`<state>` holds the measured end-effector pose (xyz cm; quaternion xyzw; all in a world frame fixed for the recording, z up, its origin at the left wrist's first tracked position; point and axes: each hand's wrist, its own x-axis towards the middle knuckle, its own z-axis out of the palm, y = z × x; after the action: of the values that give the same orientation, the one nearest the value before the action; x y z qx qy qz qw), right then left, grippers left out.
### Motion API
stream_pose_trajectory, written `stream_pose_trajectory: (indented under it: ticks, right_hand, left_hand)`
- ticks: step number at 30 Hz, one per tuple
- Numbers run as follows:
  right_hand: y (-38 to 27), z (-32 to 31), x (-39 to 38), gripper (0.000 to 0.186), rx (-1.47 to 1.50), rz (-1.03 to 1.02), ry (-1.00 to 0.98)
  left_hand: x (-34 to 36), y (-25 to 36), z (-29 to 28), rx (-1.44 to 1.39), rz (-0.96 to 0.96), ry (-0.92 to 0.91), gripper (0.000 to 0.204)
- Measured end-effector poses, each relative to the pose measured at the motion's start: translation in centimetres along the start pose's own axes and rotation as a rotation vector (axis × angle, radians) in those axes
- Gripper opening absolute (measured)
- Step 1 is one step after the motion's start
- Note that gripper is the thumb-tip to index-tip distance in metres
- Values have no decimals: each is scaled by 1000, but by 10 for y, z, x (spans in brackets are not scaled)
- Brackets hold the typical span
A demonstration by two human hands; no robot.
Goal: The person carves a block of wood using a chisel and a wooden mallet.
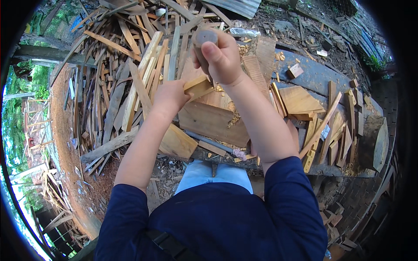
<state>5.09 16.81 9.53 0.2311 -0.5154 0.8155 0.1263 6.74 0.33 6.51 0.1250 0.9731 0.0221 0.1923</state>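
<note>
Right fingers around brown handle

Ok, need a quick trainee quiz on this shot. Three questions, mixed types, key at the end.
1. Which hand grips the round-ended handle?
2. True or false: both hands are empty.
3. What sits at the right end of the bench: (a) a bucket, (b) a log, (c) a wheel?

Key:
1. The right hand.
2. False: the left hand holds a wood piece, and the right one has the handle.
3. b.
</note>
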Motion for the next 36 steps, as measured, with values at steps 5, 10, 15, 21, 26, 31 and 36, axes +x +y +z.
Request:
stream_pose_trajectory:
  ticks: [5, 10, 15, 21, 26, 31, 36]
  right_hand:
    - [-45, 16, 5, 59, 56, -147, 56]
    - [29, -20, -23, 60, -119, 78, 61]
    - [-42, -10, 11, 65, -7, -170, 65]
    - [-8, -12, -6, 67, -56, -32, 106]
    - [-18, -15, -19, 70, -88, -65, 138]
    - [-20, -29, -10, 74, -99, -34, 270]
    - [-32, -6, -9, 67, -91, -135, 111]
  left_hand:
    - [-1, -13, 4, -28, 65, 89, 28]
    - [10, 7, -4, -119, 51, 31, 30]
    - [-2, -5, 2, -64, 101, 115, 25]
    - [8, 6, -2, -70, 13, 25, 26]
    - [-2, 18, -6, -13, 35, -12, 29]
    - [-3, 17, -6, -36, 60, 8, 31]
    - [-19, 21, -27, -62, 24, 130, 21]
